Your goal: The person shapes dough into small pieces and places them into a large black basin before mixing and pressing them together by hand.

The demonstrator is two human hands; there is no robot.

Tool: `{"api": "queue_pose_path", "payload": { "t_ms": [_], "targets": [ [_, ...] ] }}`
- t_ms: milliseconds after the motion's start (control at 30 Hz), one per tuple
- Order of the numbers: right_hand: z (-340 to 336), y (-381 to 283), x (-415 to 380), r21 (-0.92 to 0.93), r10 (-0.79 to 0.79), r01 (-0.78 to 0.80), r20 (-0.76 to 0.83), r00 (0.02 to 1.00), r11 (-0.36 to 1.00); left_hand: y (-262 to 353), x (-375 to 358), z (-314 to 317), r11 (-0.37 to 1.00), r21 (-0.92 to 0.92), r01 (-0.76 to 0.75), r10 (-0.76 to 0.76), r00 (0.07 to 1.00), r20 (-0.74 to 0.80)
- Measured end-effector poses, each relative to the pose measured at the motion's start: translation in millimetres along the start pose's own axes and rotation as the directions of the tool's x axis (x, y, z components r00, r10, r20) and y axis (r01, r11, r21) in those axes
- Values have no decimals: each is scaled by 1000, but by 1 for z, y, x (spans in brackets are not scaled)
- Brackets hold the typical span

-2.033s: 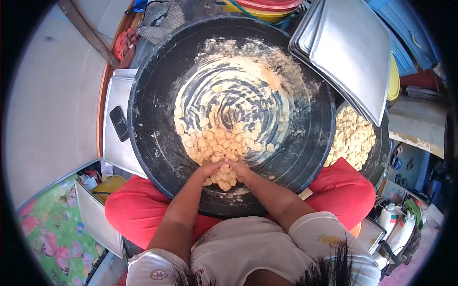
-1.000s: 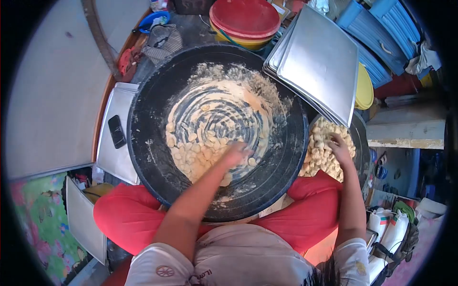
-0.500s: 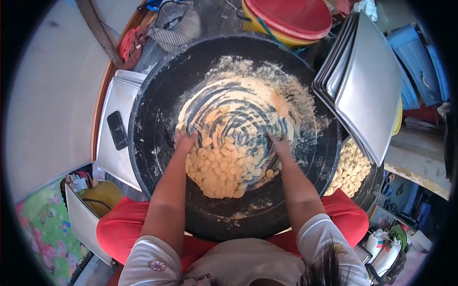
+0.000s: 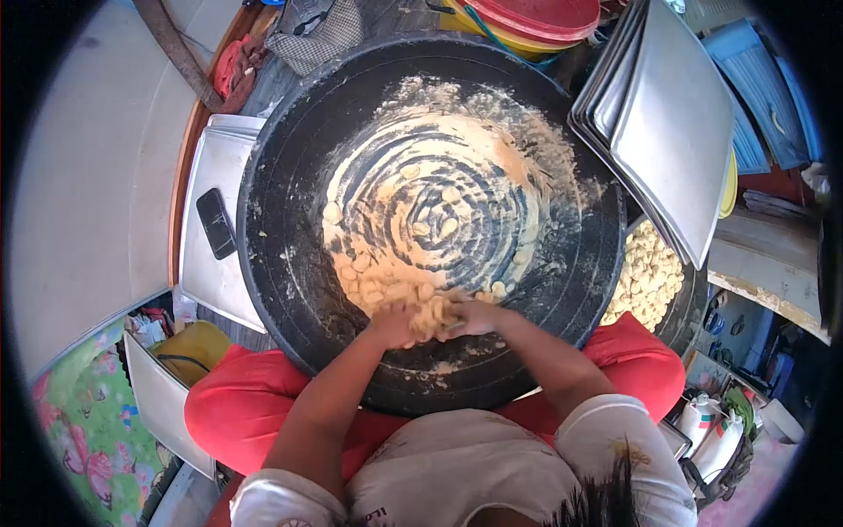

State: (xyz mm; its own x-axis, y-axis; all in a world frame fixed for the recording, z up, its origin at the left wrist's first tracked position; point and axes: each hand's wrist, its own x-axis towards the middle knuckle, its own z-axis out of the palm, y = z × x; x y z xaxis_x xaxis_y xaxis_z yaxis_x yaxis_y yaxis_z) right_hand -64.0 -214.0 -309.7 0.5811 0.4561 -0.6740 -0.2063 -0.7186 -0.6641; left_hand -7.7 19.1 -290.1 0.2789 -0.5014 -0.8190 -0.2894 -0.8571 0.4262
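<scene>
A wide black round tub (image 4: 290, 303) sits in front of me, its floor streaked with pale flour (image 4: 439, 125) in circular swirls. Small pale yellow dough pieces (image 4: 369, 285) lie near its front side, and a few more are scattered around the middle. My left hand (image 4: 398, 324) and my right hand (image 4: 474, 317) are close together at the front of the tub. Between them they cup a clump of dough pieces (image 4: 430, 320), with fingers curled round it. The undersides of both hands are hidden.
To the left, a phone (image 4: 215, 223) lies on metal trays (image 4: 198, 263). More metal trays (image 4: 672, 132) lean at the tub's right rim. Behind them is a container of similar pieces (image 4: 648, 277). Red and yellow basins (image 4: 536, 22) stand at the back.
Both hands have come from the sides of the pile toward me and together, gathering dough pieces between them. The pile has broken up, leaving pieces scattered over the swirls.
</scene>
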Motion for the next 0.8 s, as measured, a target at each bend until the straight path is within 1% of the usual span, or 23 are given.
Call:
{"api": "queue_pose_path", "payload": {
  "t_ms": [33, 67, 100, 133, 167, 200, 233, 267, 300, 333, 367, 400, 433, 500, 567, 633, 667, 700, 733, 767, 800],
  "targets": [
    [-10, 7, -13, 188, -117, 85, 165, 979, 978, 3, -10, 6, 996, 15, -87, 85, 989, 124],
    [-22, 14, -18, 242, -4, -45, 197, 980, 969, 5, -14, 7, 996, 14, -83, 81, 990, 116],
    [-35, 22, -21, 292, 105, -173, 233, 967, 941, 7, -16, 7, 998, 27, -64, 59, 987, 147],
    [-42, 42, -23, 374, 221, -196, -26, 975, 907, 9, -17, 8, 998, 44, -46, 37, 983, 182],
    [-46, 63, -25, 464, 347, -197, -265, 900, 864, 10, -14, 5, 999, -33, -6, 5, 1000, -24],
    [-59, 73, -27, 604, 574, -342, -241, 783, 720, 6, -7, -5, 958, -281, 63, -72, 997, -21],
    [-53, 92, -20, 319, 564, -474, -587, 582, 821, 0, -2, -14, 849, -514, 126, -151, 989, -7],
    [-51, 92, -17, 316, 556, -466, -590, 586, 826, -12, 5, -14, 901, -431, 42, -149, 965, -217],
    [-50, 91, -13, 283, 559, -496, -574, 598, 821, -24, 13, -15, 944, -328, -24, -122, 900, -419],
    [-43, 90, -11, 252, 569, -528, -549, 612, 811, -27, 12, -23, 944, -331, -17, -131, 898, -420],
    [-34, 83, -8, 209, 599, -579, -478, 642, 788, -28, 8, -33, 932, -347, 102, -262, 852, -453],
    [-25, 75, -2, 195, 658, -640, -382, 648, 743, -30, 8, -42, 909, -359, 211, -376, 787, -490],
    [-12, 65, 2, 178, 717, -700, -280, 638, 692, -43, 16, -38, 913, -349, 210, -368, 791, -488],
    [22, 43, 15, 246, 717, -674, -208, 665, 696, -69, 41, -15, 815, -510, 276, -522, 732, -438],
    [53, 24, 37, 390, 715, -621, -160, 681, 679, -63, 45, -12, 802, -527, 282, -533, 736, -418],
    [59, 11, 51, 493, 581, -503, -5, 814, 710, -64, 43, 2, 787, -538, 301, -549, 740, -389],
    [50, -2, 41, 494, 583, -507, 2, 813, 706, -66, 46, 15, 802, -547, 240, -521, 729, -444],
    [26, -26, 23, 709, 464, -443, 183, 867, 549, -67, 48, 21, 813, -555, 173, -495, 708, -504],
    [13, -40, 14, 856, 286, -403, 317, 904, 323, -57, 41, 19, 809, -561, 174, -501, 704, -503],
    [12, -32, 17, 853, 282, -405, 320, 904, 329, -39, 30, 11, 823, -503, 264, -483, 791, -375],
    [14, -14, 22, 811, 426, -439, 266, 865, 385, -27, 23, 6, 839, -425, 341, -466, 854, -234]
  ]
}}
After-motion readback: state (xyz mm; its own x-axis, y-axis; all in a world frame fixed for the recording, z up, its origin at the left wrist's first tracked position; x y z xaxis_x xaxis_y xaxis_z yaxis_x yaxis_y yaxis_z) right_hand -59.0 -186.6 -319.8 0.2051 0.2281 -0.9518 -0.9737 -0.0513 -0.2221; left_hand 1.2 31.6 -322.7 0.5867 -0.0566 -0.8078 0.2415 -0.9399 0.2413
